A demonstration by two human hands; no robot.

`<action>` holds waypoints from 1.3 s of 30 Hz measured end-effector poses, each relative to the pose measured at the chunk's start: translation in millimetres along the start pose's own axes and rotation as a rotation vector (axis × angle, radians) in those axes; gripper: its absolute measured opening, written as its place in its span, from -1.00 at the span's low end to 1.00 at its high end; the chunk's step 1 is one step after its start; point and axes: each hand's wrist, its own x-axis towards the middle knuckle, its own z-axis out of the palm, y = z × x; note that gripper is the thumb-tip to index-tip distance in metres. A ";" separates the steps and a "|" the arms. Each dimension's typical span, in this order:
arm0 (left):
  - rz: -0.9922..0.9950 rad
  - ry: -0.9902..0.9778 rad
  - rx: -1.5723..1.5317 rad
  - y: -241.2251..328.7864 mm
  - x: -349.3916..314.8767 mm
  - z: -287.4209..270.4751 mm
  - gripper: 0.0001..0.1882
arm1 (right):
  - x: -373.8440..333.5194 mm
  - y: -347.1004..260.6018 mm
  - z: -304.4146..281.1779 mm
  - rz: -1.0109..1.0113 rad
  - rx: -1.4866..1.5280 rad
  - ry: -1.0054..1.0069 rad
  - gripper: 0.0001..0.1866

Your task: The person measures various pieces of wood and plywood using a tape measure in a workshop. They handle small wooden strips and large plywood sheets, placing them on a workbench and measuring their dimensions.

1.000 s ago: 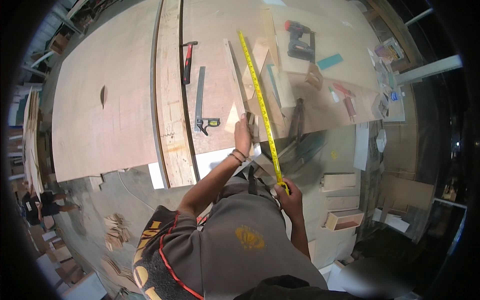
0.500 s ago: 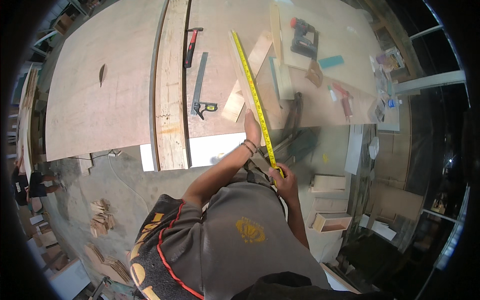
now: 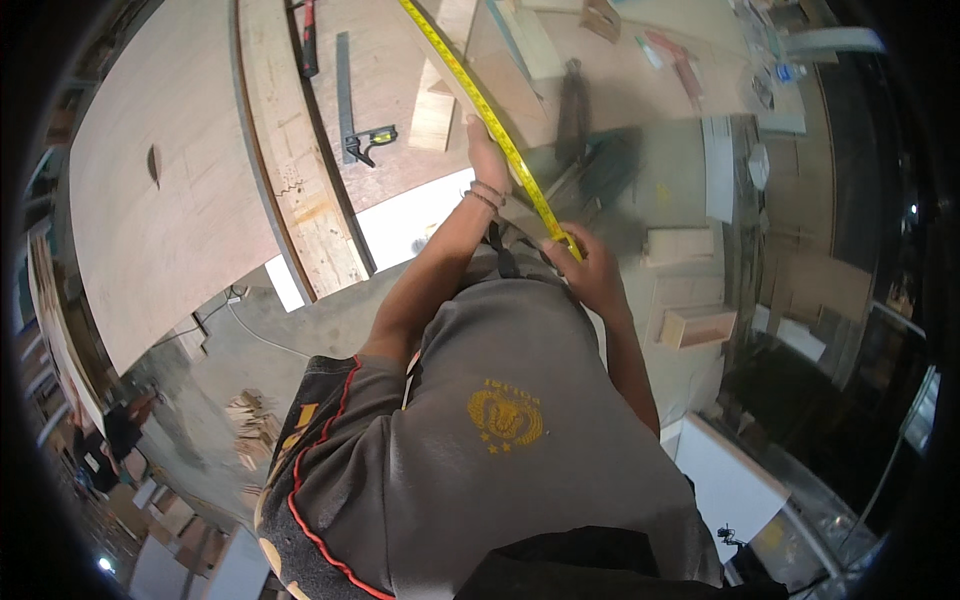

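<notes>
A yellow tape measure (image 3: 483,107) runs out diagonally from near my waist across the worktable (image 3: 190,200). My right hand (image 3: 592,268) is closed around its near end, thumb against the blade; the fingers mostly hide the case. Alongside the blade lies a narrow wooden strip (image 3: 446,84). My left hand (image 3: 487,163) is wrapped round that strip, beside the tape, with its fingers partly hidden. Left of it, a combination square (image 3: 372,140) rests on the tabletop, near a pale wood offcut (image 3: 432,115). A red-and-black hammer (image 3: 309,42) lies farther away, partly cut off.
A long dark-edged board (image 3: 300,170) crosses the table at left, above a white panel (image 3: 410,218). Red tool (image 3: 685,72) and bottle (image 3: 788,72) lie at far right. An open wooden box (image 3: 697,327) and stacked wood pieces (image 3: 252,425) are below. Another person (image 3: 110,445) is at left.
The view has tilted and turned, so the table and tools sit higher and farther left. Both hands keep their holds on the strip and the tape measure.
</notes>
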 end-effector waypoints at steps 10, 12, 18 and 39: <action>-0.107 -0.027 -0.064 18.2 -16.7 12.7 -0.35 | -16.7 12.6 -9.4 -0.001 -0.174 0.112 -0.42; -0.115 -0.024 -0.085 16.6 -12.1 10.6 -0.36 | -17.6 16.7 -8.3 -0.005 -0.189 0.113 -0.39; -0.106 0.013 -0.075 7.5 0.8 5.0 -0.49 | -18.8 15.0 -8.3 0.003 -0.211 0.113 -0.38; -0.090 -0.013 -0.074 11.2 -3.0 10.2 -0.50 | -15.0 16.3 -9.6 0.010 -0.207 0.112 -0.39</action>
